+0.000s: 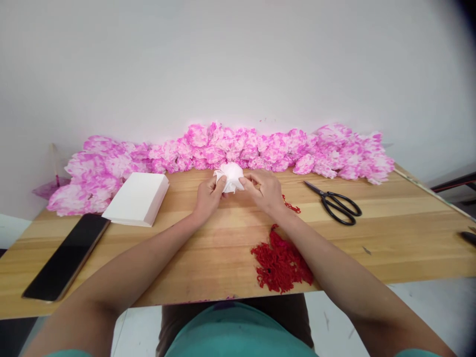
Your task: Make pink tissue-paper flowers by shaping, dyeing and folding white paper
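A crumpled piece of white tissue paper (231,175) is held up over the middle of the table, bunched into a rounded shape. My left hand (211,197) pinches its left edge between thumb and fingers. On the other side, my right hand (265,191) grips the right edge the same way. The fingertips behind the paper are partly hidden. Below my right wrist lies a heap of short red yarn pieces (279,263), with a few more red strands (291,205) beside the wrist.
Pink-and-white paper flowers (226,145) line the wall behind. To the left are a stack of white paper (136,198) and a black phone (69,258). Black-handled scissors (336,202) lie at right on the wooden table (208,258). A dark object (467,238) sits at the right edge.
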Available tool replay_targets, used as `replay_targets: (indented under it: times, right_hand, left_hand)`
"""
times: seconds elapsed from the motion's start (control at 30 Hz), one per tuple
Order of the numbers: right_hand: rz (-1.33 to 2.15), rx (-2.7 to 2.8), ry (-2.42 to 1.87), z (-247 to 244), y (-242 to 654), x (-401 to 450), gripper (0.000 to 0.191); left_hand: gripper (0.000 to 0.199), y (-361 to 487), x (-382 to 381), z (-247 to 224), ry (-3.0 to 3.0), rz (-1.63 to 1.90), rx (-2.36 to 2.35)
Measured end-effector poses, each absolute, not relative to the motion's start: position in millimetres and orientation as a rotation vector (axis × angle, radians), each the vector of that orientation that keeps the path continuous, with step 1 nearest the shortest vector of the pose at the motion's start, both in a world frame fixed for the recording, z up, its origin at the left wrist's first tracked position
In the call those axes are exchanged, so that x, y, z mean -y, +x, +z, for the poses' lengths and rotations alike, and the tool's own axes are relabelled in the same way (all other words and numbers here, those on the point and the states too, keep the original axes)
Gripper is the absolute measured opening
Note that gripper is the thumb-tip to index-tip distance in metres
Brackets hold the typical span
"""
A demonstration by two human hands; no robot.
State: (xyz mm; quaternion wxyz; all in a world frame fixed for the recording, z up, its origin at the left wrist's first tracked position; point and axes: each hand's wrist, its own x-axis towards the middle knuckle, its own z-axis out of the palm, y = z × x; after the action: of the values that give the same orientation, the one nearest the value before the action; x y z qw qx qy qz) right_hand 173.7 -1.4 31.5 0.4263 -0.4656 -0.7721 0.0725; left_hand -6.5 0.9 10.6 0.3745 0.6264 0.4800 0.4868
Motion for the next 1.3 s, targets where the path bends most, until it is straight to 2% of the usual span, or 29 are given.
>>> replay_targets:
  times: [0.17, 0.3, 0.4, 0.57, 0.8, 1.07, 1.3]
  right_hand:
    - [0.182, 1.900, -1.200, 26, 170, 0, 0.021]
    - [0.220, 1.860, -1.199, 25, 171, -2, 0.019]
    - [0.309, 1.765, -1.240, 24, 175, -6, 0.019]
    - [0.424, 1.596, -1.293, 26, 180, -9, 0.017]
    - [0.345, 1.570, -1.251, 34, 178, -3, 0.021]
    - [0.410, 1.593, -1.299, 31, 180, -5, 0.031]
    - [0.004, 1.956, -1.097, 39, 175, 4, 0.021]
  left_hand:
    - [0.033, -2, -1, 10, 1.617, 1.176, -1.192]
    - [0.023, -1, -2, 12, 1.628, 1.142, -1.295]
    - [0.018, -1, -3, 13, 1.519, 1.125, -1.129]
    - [0.022, -4, -3, 14, 1.386, 1.124, -0.968]
    - [0.024, -5, -5, 12, 1.317, 1.222, -0.938]
    - [0.028, -5, -3, 12, 1.330, 1.234, -0.905]
    - [0.033, -5, -3, 12, 1.347, 1.216, -0.898]
